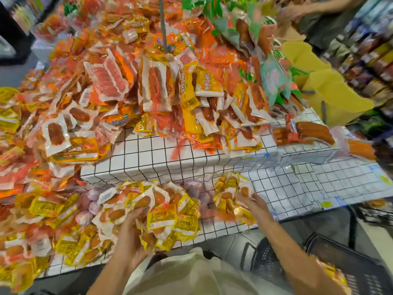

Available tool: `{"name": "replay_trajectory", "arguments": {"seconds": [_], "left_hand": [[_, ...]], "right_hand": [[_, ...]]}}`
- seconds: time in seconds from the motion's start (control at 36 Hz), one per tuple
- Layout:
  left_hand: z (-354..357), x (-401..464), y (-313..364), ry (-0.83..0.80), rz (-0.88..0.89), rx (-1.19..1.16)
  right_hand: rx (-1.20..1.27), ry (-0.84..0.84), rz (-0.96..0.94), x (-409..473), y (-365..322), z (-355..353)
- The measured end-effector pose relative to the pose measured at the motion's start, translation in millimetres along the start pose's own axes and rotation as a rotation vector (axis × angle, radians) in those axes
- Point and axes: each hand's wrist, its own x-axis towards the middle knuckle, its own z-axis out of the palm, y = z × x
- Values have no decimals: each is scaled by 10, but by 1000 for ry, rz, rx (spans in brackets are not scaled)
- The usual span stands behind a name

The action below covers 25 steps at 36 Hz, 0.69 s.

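Head view: left hand [129,237] clamped on a bunch of yellow sausage packets [161,219] at the near tabletop [297,188] edge; right hand [254,204] apart from it, seemingly gripping a smaller packet cluster [228,193], blurred; black basket [344,265] lower right

Bare counter [308,188] lies open at right. Heaped snack packets [53,209] crowd the left; a taller pile [159,88] blocks behind.
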Motion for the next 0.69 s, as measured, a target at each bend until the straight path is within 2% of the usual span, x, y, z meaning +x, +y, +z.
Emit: {"name": "replay_trajectory", "arguments": {"seconds": [0.17, 0.44, 0.56, 0.69], "left_hand": [[113, -37, -1, -7, 4, -3], [72, -116, 85, -51, -29, -45], [41, -132, 119, -36, -51, -5], [13, -99, 134, -63, -63, 21]], "right_hand": [[-122, 136, -84, 86, 18, 297], [-303, 174, -159, 122, -60, 380], [-208, 185, -157, 27, -32, 336], [82, 234, -176, -275, 40, 302]]}}
